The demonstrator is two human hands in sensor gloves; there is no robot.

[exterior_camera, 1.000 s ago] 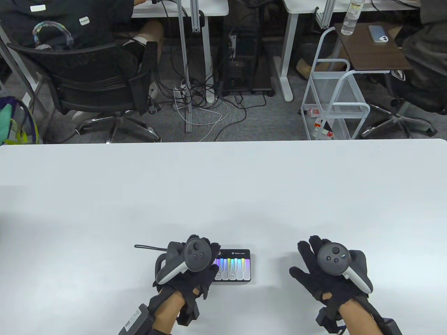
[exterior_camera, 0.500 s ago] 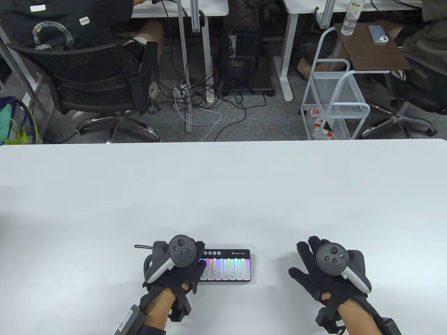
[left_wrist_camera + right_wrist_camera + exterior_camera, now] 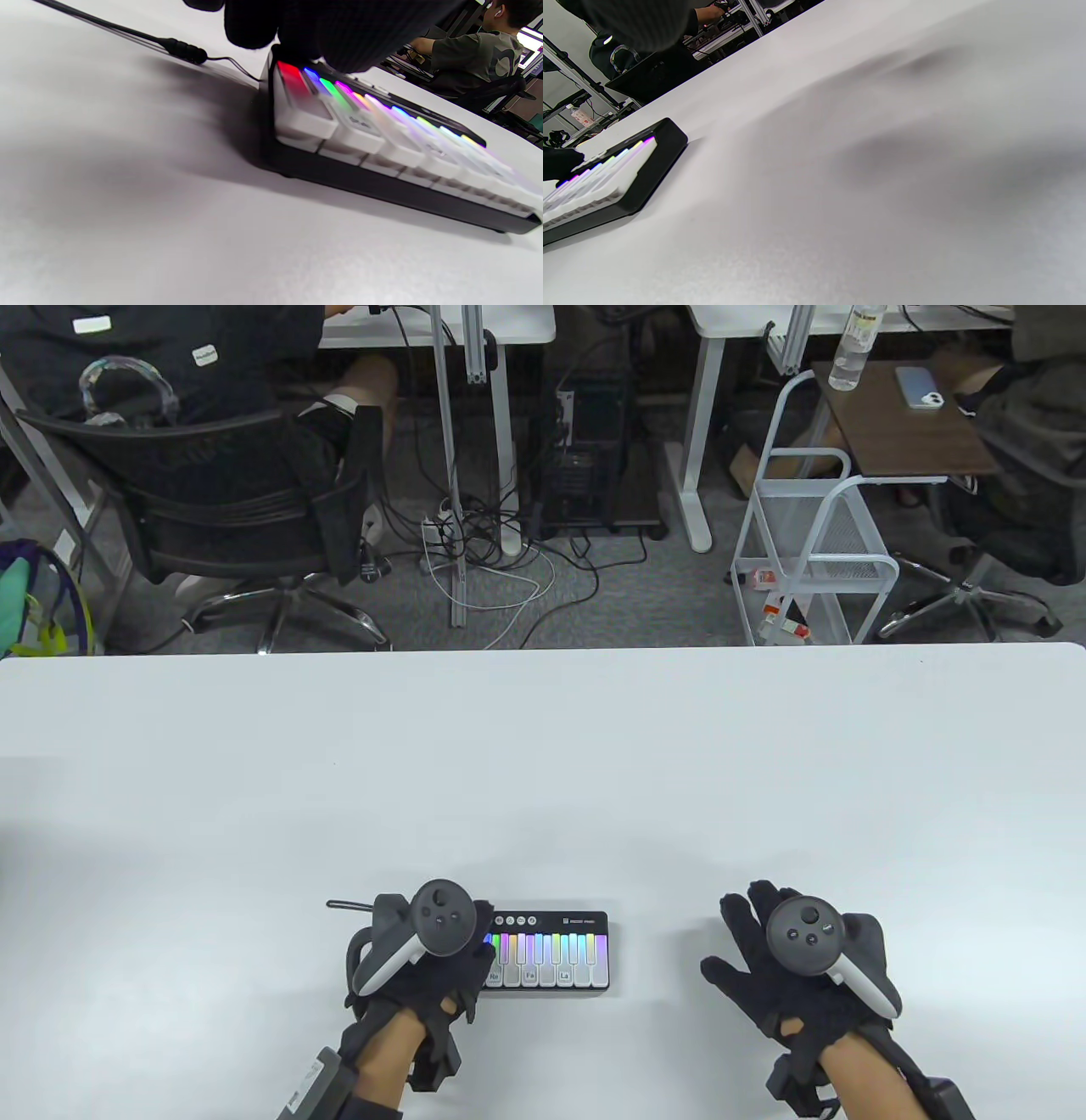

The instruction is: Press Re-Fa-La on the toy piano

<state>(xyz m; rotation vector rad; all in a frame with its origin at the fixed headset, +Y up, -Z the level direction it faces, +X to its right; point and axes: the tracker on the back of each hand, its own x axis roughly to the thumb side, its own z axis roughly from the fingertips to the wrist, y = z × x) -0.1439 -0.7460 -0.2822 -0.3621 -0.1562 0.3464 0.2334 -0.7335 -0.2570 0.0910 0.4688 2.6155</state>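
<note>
A small black toy piano [image 3: 550, 954] with rainbow-lit white keys lies near the table's front edge. Keys labelled Re [image 3: 494, 976], Fa [image 3: 529, 976] and La [image 3: 564, 976] show. My left hand [image 3: 479, 933] is over the piano's left end, its fingers [image 3: 339, 34] hanging above the back of the leftmost keys; whether they touch the piano [image 3: 382, 144] I cannot tell. My right hand [image 3: 747, 933] lies spread flat on the table, apart from the piano [image 3: 606, 178] and holding nothing.
A thin black strap [image 3: 352, 906] runs left from the piano, also in the left wrist view [image 3: 182, 48]. The white table [image 3: 543, 780] stretches far beyond the piano. Chairs, desks and a white cart stand past its far edge.
My left hand has moved left along the piano, uncovering the Re and Fa keys, and has stayed nearly still in the last half second. The right hand has not moved.
</note>
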